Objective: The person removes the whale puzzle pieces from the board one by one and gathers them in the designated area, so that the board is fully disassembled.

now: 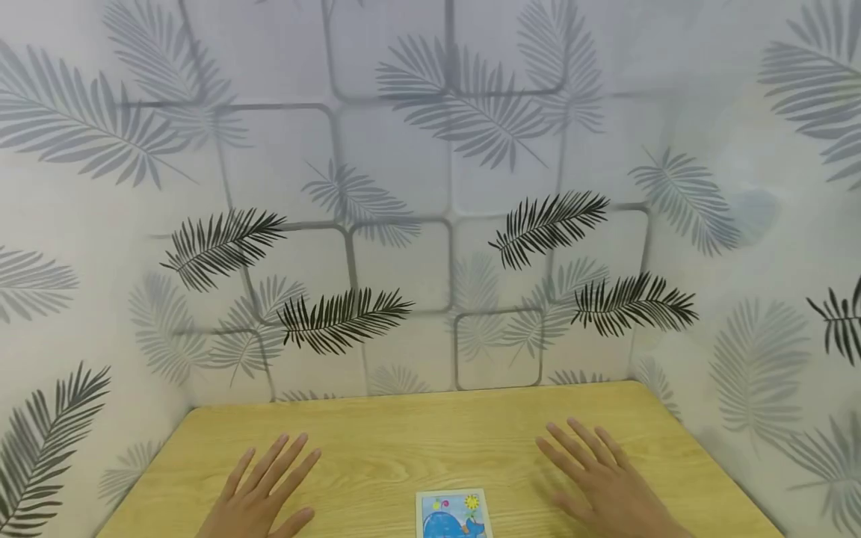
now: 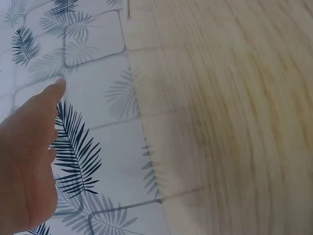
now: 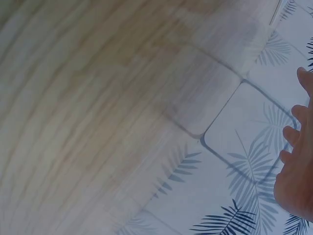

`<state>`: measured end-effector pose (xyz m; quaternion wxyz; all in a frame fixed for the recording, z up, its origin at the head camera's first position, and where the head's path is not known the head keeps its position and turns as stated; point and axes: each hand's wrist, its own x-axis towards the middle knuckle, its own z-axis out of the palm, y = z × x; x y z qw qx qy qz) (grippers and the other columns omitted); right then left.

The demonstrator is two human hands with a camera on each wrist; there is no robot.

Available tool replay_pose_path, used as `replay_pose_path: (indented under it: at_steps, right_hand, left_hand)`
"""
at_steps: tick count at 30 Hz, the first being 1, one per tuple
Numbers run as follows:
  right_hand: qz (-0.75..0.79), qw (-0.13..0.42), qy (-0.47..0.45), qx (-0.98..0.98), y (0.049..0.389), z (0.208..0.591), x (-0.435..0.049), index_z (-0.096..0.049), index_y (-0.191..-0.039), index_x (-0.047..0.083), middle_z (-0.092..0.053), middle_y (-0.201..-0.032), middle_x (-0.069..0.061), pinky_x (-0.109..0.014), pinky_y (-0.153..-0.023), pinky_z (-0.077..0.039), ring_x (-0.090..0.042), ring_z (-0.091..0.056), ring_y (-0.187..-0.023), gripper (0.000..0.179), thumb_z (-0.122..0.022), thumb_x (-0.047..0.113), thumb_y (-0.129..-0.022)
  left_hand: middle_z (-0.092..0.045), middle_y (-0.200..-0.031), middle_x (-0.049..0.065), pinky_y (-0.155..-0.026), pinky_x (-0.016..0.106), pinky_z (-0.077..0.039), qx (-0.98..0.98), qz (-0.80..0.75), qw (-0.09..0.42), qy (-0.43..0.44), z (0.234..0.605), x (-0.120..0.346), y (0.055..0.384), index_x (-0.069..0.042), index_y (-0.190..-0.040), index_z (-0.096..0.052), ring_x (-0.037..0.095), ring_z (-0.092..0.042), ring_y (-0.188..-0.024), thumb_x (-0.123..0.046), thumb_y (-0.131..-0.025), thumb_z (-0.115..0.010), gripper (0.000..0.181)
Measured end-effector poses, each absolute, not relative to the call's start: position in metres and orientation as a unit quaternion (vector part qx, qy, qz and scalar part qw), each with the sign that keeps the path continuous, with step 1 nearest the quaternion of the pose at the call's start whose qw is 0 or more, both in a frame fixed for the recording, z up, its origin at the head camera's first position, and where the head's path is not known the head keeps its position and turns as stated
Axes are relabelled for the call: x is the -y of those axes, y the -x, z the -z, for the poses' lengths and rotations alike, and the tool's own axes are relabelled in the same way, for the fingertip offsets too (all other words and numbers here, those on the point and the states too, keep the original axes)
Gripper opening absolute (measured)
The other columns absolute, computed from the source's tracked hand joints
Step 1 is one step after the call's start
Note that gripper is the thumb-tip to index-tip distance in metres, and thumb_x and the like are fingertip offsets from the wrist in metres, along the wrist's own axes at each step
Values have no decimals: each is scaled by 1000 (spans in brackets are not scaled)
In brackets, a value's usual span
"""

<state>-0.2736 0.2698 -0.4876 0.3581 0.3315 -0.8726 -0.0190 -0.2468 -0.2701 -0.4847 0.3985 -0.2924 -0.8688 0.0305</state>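
A rectangular card with a white border and a blue whale picture (image 1: 454, 517) lies on the yellow wood-grain counter (image 1: 377, 448) between your two hands, near you, its lower edge cut off by the bottom of the head view. A yellow smiling sun is printed at its upper right. Your left hand (image 1: 264, 495) and your right hand (image 1: 608, 489) flank it, well apart from the card, palms down and empty, fingers straight and spread; whether they touch the surface you cannot tell from here. Only the head view takes in the card and both of your hands together. The left wrist view catches your left hand side-on, thumb extended; the right wrist view has just part of your right hand at its edge. Both wrist views also reveal faint wall lines mirrored in the counter. Behind stands a pale wall with grey and black feathery leaves and grey rounded outlines (image 1: 403, 261).
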Motion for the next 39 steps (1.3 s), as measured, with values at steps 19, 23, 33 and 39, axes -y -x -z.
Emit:
replay_pose_path:
  at_steps: [19, 23, 33, 39]
  right_hand:
    - [-199, 124, -344, 909, 276, 470, -215, -52, -152, 9, -55, -152, -12, -63, -98, -49, -38, -55, -132, 65, -70, 41, -99]
    - [-256, 40, -341, 904, 282, 466, -203, -50, -153, 7, -53, -153, -15, -61, -99, -50, -43, -53, -133, 67, -68, 44, -100]
    - [-430, -80, -366, 822, 301, 467, -179, -57, -145, 1, -58, -143, -24, -28, -85, -57, -23, -69, -103, 51, -73, 17, -99]
    - [-458, -124, -367, 800, 307, 475, -152, -66, -133, 0, -65, -131, -23, -22, -77, -56, -9, -69, -89, 39, -75, 5, -95]
  left_hand:
    - [-45, -156, 25, -87, 80, -44, 905, 316, 46, 283, 498, 224, 253, -13, -158, -43, 60, -48, -131, -33, -107, -57, 56]
    - [-46, -155, 24, -91, 79, -43, 898, 331, -10, 291, 495, 209, 255, -11, -158, -42, 59, -46, -134, -38, -109, -53, 57]
    - [-57, -145, 23, -91, 65, -52, 873, 309, -42, 376, 510, 180, 266, -25, -154, -52, 48, -55, -129, -39, -106, -59, 50]
    - [-63, -143, 13, -81, 62, -56, 896, 225, 11, 382, 530, 161, 265, -43, -144, -61, 43, -61, -123, -52, -101, -62, 43]
